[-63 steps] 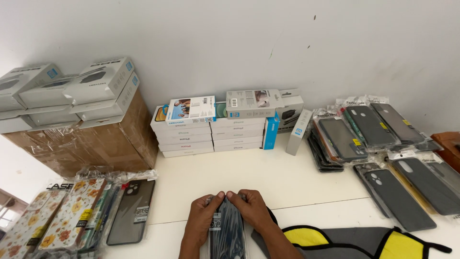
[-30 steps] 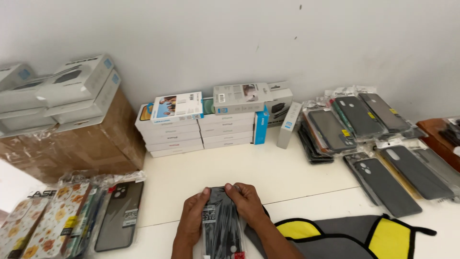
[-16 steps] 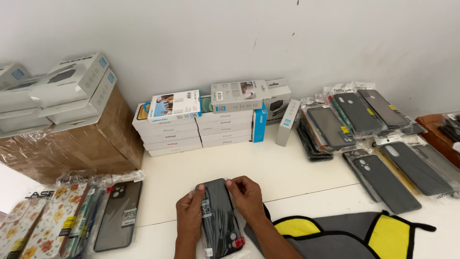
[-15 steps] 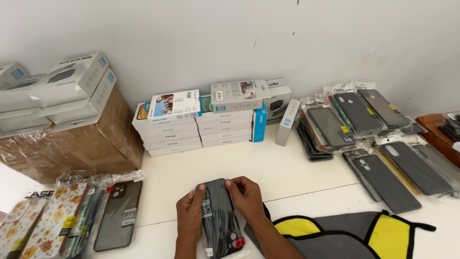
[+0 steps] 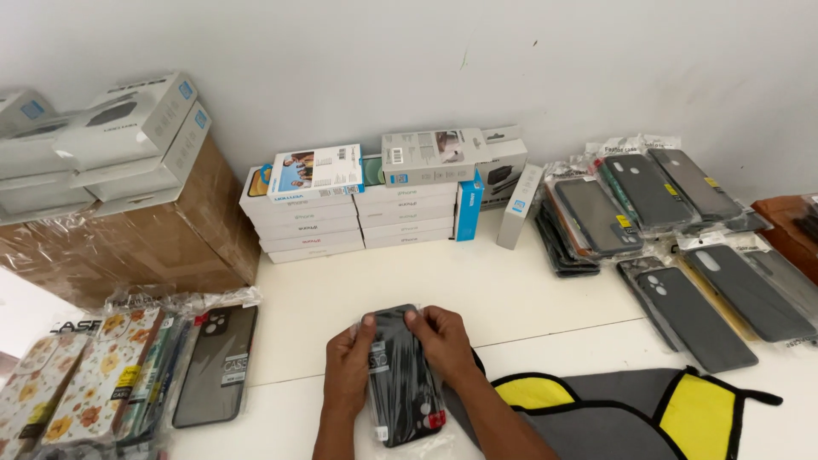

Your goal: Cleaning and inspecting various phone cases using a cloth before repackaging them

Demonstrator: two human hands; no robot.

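Bright, even, soft daylight; faint shadows, sharp focus, slight wide-angle edge distortion.

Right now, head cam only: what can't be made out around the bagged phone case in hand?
- Dark phone case in its clear bag: the side edges, covered by the left hand and right hand.
- Its underside: faces the white table.
- Floral cases: cut off by the frame's left and bottom edges.
- Grey-and-yellow bag: lower part cut off by the bottom edge.
- Brown object, far right: cut off, kind unclear.
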